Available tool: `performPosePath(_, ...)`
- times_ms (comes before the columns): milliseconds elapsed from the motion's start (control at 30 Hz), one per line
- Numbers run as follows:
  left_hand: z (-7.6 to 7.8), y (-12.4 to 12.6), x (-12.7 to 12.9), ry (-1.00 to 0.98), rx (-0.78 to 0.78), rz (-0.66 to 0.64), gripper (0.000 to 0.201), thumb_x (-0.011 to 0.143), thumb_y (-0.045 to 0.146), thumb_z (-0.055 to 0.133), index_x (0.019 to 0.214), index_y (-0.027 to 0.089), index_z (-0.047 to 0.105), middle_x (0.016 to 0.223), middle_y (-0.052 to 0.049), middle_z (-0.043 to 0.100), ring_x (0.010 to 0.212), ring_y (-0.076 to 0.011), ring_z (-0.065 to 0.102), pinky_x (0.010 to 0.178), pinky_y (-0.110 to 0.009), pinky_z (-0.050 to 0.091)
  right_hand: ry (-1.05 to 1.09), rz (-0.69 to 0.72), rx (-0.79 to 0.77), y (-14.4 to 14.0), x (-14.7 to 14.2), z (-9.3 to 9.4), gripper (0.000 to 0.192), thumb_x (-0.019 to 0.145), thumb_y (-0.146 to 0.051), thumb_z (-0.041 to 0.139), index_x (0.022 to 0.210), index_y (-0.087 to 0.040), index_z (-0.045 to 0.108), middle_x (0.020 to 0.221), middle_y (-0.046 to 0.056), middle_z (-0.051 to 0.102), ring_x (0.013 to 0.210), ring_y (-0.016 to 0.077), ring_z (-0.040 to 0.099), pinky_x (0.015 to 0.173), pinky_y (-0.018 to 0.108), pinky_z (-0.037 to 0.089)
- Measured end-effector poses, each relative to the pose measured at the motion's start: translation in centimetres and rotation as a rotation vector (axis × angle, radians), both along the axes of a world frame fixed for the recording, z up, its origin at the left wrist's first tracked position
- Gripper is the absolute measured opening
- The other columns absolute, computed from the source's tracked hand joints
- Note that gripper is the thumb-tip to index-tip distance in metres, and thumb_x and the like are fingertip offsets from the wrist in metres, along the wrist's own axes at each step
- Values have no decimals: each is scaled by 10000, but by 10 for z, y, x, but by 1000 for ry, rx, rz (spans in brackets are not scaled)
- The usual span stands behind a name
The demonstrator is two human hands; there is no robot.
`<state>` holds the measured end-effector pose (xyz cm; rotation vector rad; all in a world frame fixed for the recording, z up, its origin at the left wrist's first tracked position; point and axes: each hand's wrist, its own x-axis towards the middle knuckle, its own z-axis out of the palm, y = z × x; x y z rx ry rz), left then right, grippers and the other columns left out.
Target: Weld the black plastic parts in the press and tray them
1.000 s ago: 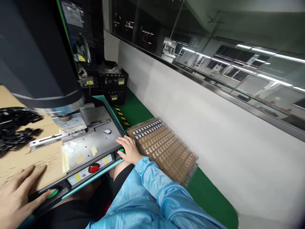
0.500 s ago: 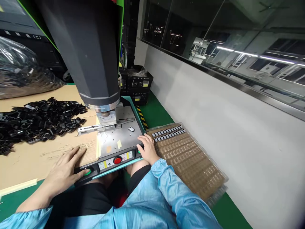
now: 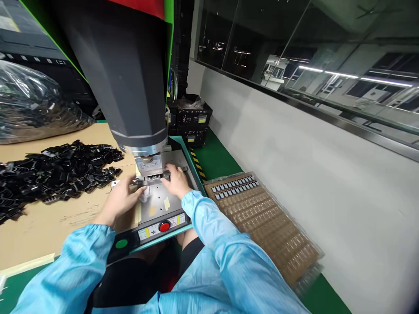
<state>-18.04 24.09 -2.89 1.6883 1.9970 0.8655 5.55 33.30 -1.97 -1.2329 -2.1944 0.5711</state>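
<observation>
Clear plastic bag (image 3: 39, 107), bulging, filled with dark pieces; far left, on the surface (image 3: 42, 240).
Black plastic parts (image 3: 62, 174), one loose heap, nearer than the bag.
Left hand (image 3: 122, 198): thumb and forefinger spread, at the left part of a metal slide bar (image 3: 115, 183); whether they grip it, cannot tell.
Metal fixture (image 3: 153, 179), directly below the press head (image 3: 140, 100), on the metal plate (image 3: 162, 198), between the two hands.
Right hand (image 3: 177, 182): fingers bent at the fixture's right end; grip cannot be told.
Black bins (image 3: 193, 118), stacked, yellow-labelled; upper one contains crumpled clear plastic.
Clear compartmented tray (image 3: 262, 226), right: two rows of pale pieces (image 3: 225, 193) at its far end.
</observation>
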Motion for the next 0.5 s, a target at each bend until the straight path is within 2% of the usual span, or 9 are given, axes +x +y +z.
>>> performPosePath(67, -2, 17, 11, -121, 2, 10, 748, 878, 606, 728, 1480, 187, 582, 1319, -171, 742, 1084, -308, 745, 961, -438, 594, -33, -11, -34, 8, -17, -2, 688, 954, -305, 802, 1561, -185, 501, 1442, 125, 702, 1344, 330, 591, 1177, 469, 488)
performPosePath(133, -3, 29, 18, -200, 8, 25, 656, 817, 579, 789, 1338, 203, 655, 1122, -126, 775, 904, -284, 738, 840, -425, 599, -62, -9, -52, 13, -28, -3, 637, 948, -341, 816, 1499, -171, 546, 1387, 144, 721, 1316, 332, 617, 1161, 460, 497)
performPosePath(233, -2, 41, 23, -277, 22, 32, 530, 734, 584, 853, 1079, 205, 718, 886, -76, 740, 740, -256, 673, 705, -397, 562, -66, -15, -58, 17, -39, -4, 499, 962, -365, 796, 1383, -167, 613, 1318, 152, 743, 1267, 323, 657, 1133, 442, 519)
performPosePath(333, 2, 49, 23, -350, 22, -21, 508, 717, 636, 863, 932, 192, 738, 764, -54, 694, 656, -222, 621, 616, -351, 509, -3, -29, -84, 21, -43, -3, 420, 956, -318, 786, 1322, -171, 641, 1248, 128, 771, 1176, 289, 709, 1058, 398, 566)
performPosePath(433, 3, 47, 23, -414, 35, 1, 552, 747, 680, 847, 943, 172, 758, 730, -50, 678, 612, -199, 591, 563, -321, 464, 139, -29, -172, 19, -42, -3, 290, 960, -282, 755, 1232, -206, 694, 1083, 51, 806, 996, 226, 751, 955, 342, 604)
performPosePath(500, 2, 35, 29, -469, 46, 30, 646, 793, 735, 796, 1087, 161, 766, 785, -56, 702, 627, -194, 605, 569, -315, 481, 286, -36, -249, 9, -36, -8, 223, 961, -257, 719, 1179, -209, 731, 993, 22, 808, 922, 196, 757, 926, 322, 618)
